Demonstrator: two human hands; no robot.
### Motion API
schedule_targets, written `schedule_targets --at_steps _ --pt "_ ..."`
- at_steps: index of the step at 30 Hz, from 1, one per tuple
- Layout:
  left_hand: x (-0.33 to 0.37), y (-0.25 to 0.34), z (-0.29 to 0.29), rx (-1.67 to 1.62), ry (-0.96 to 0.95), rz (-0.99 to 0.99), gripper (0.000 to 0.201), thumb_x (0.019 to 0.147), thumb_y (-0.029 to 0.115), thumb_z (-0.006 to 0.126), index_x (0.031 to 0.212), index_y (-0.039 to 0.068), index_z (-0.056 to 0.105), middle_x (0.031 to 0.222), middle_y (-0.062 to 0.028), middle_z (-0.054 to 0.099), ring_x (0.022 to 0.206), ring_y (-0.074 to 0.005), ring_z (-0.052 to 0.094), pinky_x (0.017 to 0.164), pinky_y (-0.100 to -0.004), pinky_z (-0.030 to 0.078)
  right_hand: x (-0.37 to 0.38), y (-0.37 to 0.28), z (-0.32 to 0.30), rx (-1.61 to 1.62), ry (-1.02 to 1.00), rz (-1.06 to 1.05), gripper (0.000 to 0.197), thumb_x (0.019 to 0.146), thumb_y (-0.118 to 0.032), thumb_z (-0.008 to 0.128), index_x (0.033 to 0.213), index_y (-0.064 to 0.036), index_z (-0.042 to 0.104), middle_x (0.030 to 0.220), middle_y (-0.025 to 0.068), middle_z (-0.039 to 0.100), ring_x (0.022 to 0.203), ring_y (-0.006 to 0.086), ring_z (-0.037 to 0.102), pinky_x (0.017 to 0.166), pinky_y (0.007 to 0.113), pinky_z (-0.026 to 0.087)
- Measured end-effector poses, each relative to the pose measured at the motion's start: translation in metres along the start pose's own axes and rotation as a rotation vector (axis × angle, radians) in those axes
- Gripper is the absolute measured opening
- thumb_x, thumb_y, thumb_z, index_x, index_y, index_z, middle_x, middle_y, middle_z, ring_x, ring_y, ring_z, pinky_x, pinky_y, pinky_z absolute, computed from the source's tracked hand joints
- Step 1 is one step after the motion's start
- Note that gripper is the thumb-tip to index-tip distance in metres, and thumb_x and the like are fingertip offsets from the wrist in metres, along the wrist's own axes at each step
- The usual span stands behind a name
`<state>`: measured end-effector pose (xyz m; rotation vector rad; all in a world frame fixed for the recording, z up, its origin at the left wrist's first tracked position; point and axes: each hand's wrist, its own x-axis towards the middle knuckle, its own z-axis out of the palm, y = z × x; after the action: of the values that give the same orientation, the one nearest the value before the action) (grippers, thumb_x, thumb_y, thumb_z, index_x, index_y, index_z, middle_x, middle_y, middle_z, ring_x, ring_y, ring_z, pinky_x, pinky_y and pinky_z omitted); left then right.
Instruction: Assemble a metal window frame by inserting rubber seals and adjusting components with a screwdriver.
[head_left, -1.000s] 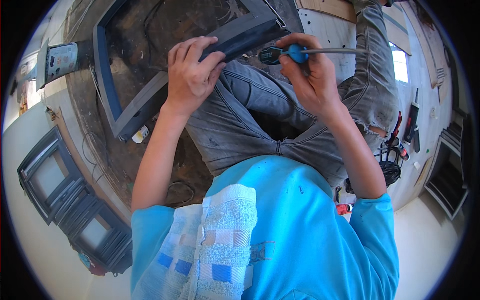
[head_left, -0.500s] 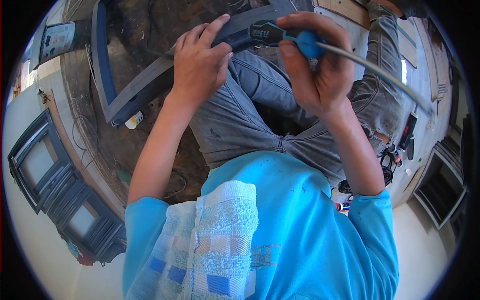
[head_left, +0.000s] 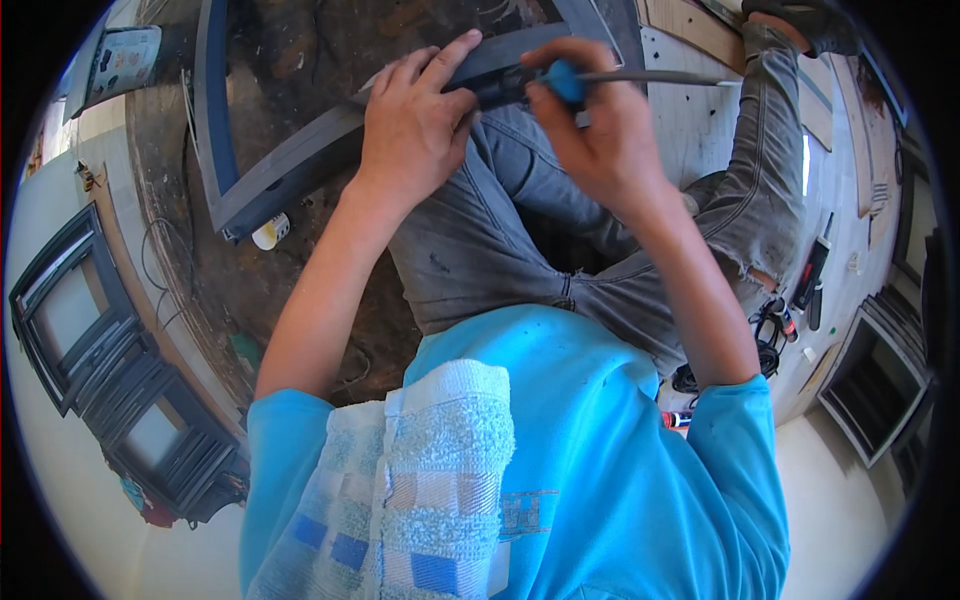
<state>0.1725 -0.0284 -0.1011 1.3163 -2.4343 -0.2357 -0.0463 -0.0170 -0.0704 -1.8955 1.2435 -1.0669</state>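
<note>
A dark grey rectangular frame (head_left: 290, 165) lies across the dark work surface in front of me, its near bar by my legs. My left hand (head_left: 412, 135) grips that near bar, fingers laid over its top. In my right hand (head_left: 612, 145) is a screwdriver (head_left: 566, 82), held around its blue collar with the long metal shaft pointing right. Its black handle is blurred and points toward the bar, just right of my left hand. Whether handle and bar touch, I cannot tell.
A small white-and-yellow roll (head_left: 271, 232) lies beside the frame's corner. Dark frames (head_left: 85, 310) lean at the left wall, more frames (head_left: 880, 370) at the right. A black-and-red tool (head_left: 815, 265) and coiled cable (head_left: 765, 345) lie on the right floor.
My right hand has moved left and the screwdriver's handle has come closer to the bar. Its shaft has swung from slanting down to nearly level. My left hand keeps its grip.
</note>
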Motion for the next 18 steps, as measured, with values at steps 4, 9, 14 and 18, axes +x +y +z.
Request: schedule_targets --at_steps 4,9,14,18 --pt "-0.017 -0.002 -0.009 0.098 0.01 -0.019 0.008 0.08 0.017 0.077 0.087 0.013 0.075 0.155 -0.0002 0.051 0.129 -0.0318 0.056 0.113 -0.0456 0.035 -0.007 -0.02 -0.02 0.256 0.216 -0.152 0.031 0.1 -0.006 0.063 0.128 -0.0017 0.05 0.118 0.0206 0.069 0.087 0.0188 0.066 0.075 0.028 0.054" --pt "-0.012 -0.007 -0.002 0.084 0.027 -0.018 0.008 0.08 0.016 0.077 0.086 0.012 0.074 0.154 0.0008 0.052 0.127 -0.0307 0.057 0.108 -0.0453 0.04 -0.006 0.0 0.014 0.002 -0.08 0.117 0.023 0.091 -0.003 0.071 0.113 -0.0066 0.063 0.108 0.0131 0.069 0.089 0.03 0.069 0.074 0.034 0.054" --pt "-0.02 -0.005 -0.004 0.05 0.037 -0.011 0.008 0.079 0.016 0.077 0.085 0.012 0.074 0.152 0.0017 0.054 0.125 -0.0299 0.057 0.104 -0.0447 0.043 0.006 -0.014 0.0 0.168 0.174 -0.208 0.031 0.097 -0.004 0.068 0.126 -0.0045 0.057 0.109 0.0131 0.069 0.079 0.0254 0.066 0.073 0.035 0.053" --pt "-0.013 -0.007 -0.002 0.075 0.045 0.0 0.008 0.079 0.017 0.077 0.085 0.013 0.074 0.152 0.0031 0.054 0.124 -0.0291 0.058 0.104 -0.0444 0.043 -0.001 0.001 0.02 -0.01 -0.048 -0.06 0.021 0.094 -0.008 0.07 0.113 -0.0066 0.061 0.102 0.0149 0.069 0.086 0.035 0.071 0.069 0.04 0.055"
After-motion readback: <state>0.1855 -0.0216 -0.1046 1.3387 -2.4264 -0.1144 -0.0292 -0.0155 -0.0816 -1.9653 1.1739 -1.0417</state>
